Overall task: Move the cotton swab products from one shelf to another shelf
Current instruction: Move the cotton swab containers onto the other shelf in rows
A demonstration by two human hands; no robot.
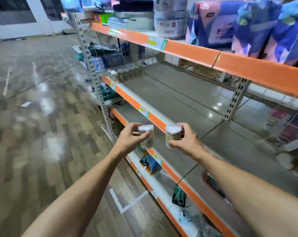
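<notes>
My left hand (130, 138) grips a clear cotton swab jar (147, 136) with a white top, held in the air in front of the shelf rack. My right hand (185, 139) grips a second cotton swab jar (172, 135) of the same kind, just to the right of the first. Both jars hover in front of the orange edge of the middle shelf (162, 93). Several more cotton swab jars (127, 73) stand in a row at the far left end of that shelf.
The top shelf (192, 48) carries blue and pink tissue packs (257, 29) and a white roll pack (170, 19). Lower shelves hold small hanging packets (150, 164). To the left lies open wood-pattern floor (42, 134). A perforated metal upright (97, 82) stands at the rack's left end.
</notes>
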